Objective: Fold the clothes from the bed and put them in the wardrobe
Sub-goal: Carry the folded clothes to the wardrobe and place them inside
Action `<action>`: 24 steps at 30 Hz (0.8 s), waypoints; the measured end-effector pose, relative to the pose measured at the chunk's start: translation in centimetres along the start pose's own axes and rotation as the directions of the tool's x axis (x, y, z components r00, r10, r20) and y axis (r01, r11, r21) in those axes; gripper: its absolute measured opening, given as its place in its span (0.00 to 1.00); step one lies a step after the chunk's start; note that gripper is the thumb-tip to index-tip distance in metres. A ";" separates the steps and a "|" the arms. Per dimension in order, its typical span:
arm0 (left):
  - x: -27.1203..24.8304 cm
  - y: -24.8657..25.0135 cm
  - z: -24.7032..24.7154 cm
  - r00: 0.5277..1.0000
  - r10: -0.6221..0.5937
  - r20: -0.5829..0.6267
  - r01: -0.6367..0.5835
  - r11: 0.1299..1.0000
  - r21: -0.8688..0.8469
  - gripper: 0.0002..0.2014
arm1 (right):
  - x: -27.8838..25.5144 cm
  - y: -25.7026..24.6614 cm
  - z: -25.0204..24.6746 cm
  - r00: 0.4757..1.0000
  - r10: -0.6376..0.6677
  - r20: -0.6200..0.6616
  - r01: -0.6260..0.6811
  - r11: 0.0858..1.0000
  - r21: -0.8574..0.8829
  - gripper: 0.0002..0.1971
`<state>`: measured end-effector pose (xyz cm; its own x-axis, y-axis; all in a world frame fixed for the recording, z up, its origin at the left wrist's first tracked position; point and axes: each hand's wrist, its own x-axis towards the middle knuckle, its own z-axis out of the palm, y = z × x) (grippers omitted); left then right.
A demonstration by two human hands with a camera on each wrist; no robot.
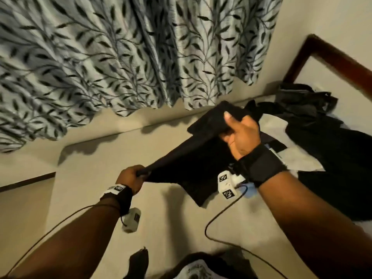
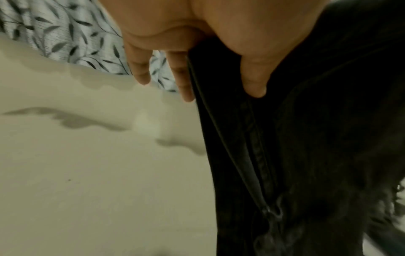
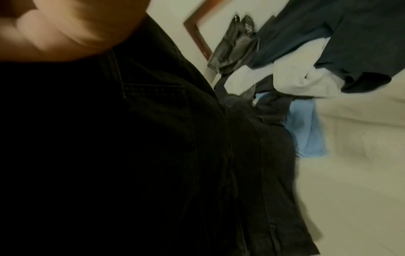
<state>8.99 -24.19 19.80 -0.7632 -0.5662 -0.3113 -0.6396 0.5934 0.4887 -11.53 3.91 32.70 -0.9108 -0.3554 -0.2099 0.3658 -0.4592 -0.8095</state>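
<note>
A black denim garment (image 1: 193, 158) hangs stretched between my two hands above the beige bed (image 1: 100, 178). My left hand (image 1: 130, 176) grips its lower left end in a fist. Higher up on the right, my right hand (image 1: 235, 129) holds the other end, thumb pressed on top of the fabric. The left wrist view shows a thumb (image 2: 254, 79) on the black garment (image 2: 306, 138) and its zipper. In the right wrist view the black garment (image 3: 131, 147) with a stitched pocket fills the left side under my blurred right hand (image 3: 54, 26).
A pile of clothes (image 1: 322, 137) lies on the bed's right side: dark, white and light blue pieces (image 3: 306, 124). A leaf-patterned curtain (image 1: 120, 57) hangs behind the bed. A dark wooden frame (image 1: 332, 61) stands on the wall at right. Cables trail from both wrists.
</note>
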 end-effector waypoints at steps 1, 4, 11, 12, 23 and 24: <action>0.2 -1.1 -2.0 0.997 0.042 -0.065 -0.046 0.997 -0.068 0.09 | -0.2 -0.1 1.4 0.998 -0.045 -0.046 0.046 0.999 0.012 0.07; 0.3 -1.2 -8.6 0.954 0.181 -0.238 -0.232 0.950 -0.209 0.08 | -0.8 -1.4 4.4 0.977 -0.141 -0.162 0.148 0.989 0.031 0.05; -0.3 1.8 -27.1 0.721 0.284 -0.632 -0.601 0.710 -0.366 0.07 | -3.6 -5.9 12.6 0.953 -0.164 -0.254 0.123 0.978 -0.169 0.07; -1.0 2.8 -28.9 0.692 0.308 -0.653 -0.636 0.689 -0.348 0.06 | -4.9 -6.5 14.0 0.970 -0.140 -0.201 0.079 0.955 -0.285 0.09; -6.4 10.8 -26.8 0.483 0.667 -0.568 -0.822 0.568 -0.032 0.18 | -7.9 -0.3 25.6 0.655 -0.174 0.736 0.755 0.103 -0.647 0.27; -5.8 9.2 -25.7 0.530 0.580 -0.618 -0.801 0.581 -0.142 0.20 | -7.6 -0.3 25.0 0.645 -0.193 0.739 0.761 0.080 -0.644 0.16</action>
<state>9.95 -30.16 47.06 -0.7189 -0.3095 0.6224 0.2529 0.7176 0.6489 0.02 -13.59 48.22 -0.5171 -0.7422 0.4263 -0.7871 0.2166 -0.5775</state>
